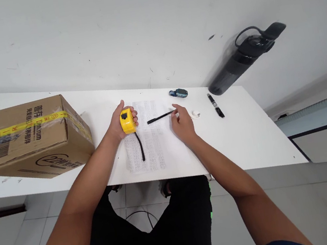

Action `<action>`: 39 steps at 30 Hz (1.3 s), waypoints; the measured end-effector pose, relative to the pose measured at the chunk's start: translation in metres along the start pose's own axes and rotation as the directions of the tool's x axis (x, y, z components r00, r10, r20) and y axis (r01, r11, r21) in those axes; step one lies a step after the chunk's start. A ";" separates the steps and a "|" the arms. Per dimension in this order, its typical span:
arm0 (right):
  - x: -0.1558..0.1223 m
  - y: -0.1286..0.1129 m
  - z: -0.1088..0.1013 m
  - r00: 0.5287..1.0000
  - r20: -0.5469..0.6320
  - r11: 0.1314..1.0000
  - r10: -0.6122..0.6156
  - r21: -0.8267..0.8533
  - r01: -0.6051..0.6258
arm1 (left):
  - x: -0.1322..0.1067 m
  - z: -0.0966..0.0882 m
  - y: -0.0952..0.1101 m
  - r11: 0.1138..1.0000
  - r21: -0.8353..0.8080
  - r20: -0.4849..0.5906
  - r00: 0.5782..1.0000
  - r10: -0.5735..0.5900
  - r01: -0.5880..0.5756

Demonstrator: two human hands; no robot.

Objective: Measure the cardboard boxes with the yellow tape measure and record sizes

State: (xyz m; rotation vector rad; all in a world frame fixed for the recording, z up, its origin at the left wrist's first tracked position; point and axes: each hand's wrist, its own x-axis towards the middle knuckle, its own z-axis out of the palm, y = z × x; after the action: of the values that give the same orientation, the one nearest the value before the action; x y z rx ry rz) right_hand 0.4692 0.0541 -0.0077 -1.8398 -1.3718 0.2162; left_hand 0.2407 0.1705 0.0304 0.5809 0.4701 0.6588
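In the head view my left hand (117, 122) is wrapped round a yellow tape measure (127, 121) with a black button on its face. A black wrist strap (141, 147) hangs from the tape measure over a sheet of printed paper (153, 153). My right hand (183, 125) is closed, with thumb and fingertips at the right end of a slim black pen (159, 117). The pen points left across the paper, towards the tape measure. Beyond the right hand's knuckles sits a small white item (195, 114), its kind unclear.
A taped cardboard box (33, 140) stands on the left of the white table (235, 139). Near the wall lie a small blue toy car (178, 93) and a black marker (215, 105). A tall dark water bottle (235, 66) stands at the back right.
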 end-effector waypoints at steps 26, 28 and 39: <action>-0.003 -0.010 0.011 0.973 0.160 0.981 -0.165 -0.075 0.179 | -0.013 0.013 -0.020 0.950 0.281 0.003 0.991 0.137 -0.133; -0.005 -0.012 0.012 0.950 0.209 0.965 -0.234 -0.068 0.252 | -0.017 0.019 -0.024 0.929 0.329 0.082 0.985 0.153 -0.172; -0.043 -0.072 0.004 0.816 -0.099 0.799 -0.569 0.164 0.578 | -0.152 0.080 -0.017 0.900 0.124 0.239 0.893 0.381 -0.418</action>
State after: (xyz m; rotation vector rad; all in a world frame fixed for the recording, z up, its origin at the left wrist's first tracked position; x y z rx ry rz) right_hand 0.3977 0.0251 0.0254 -1.1915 -1.7455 -0.0168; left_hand 0.1877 0.0283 0.1130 0.9169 0.2071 0.9456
